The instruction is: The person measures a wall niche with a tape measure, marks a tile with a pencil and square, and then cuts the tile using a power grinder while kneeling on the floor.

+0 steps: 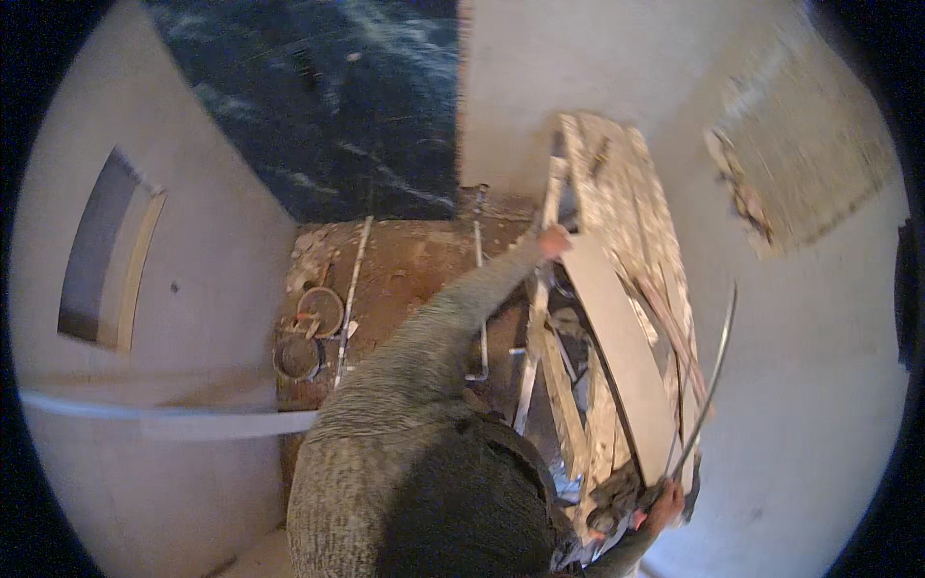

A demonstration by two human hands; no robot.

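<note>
Your left hand (552, 242) has its fingers grasping the far end of the long, flat, pale beige panel (617, 337) — probably because a piece that long needs steadying at its tip. The panel lies lengthwise along, or just above, the rough, light-wood plank tabletop (636, 183), whose open frame seems to bear its length. Your right hand (663, 505) is at the near end, its fingers bent beside the foot of the thin, silvery, curved strip (718, 364); you may be pinning strip, panel or both, but blur means I cannot tell which. The strip rises to the panel's right, perhaps to leave its face uncovered.

Counting what shows, you have one panel, one strip and one tabletop, with one dark, crumpled bundle (615, 493) just beside your right hand. On the brown floor to your left are two round, dark-rimmed containers (321, 310), apparently set out of your way — and one large, dark green, marbled sheet (376, 106) stands beyond.
</note>
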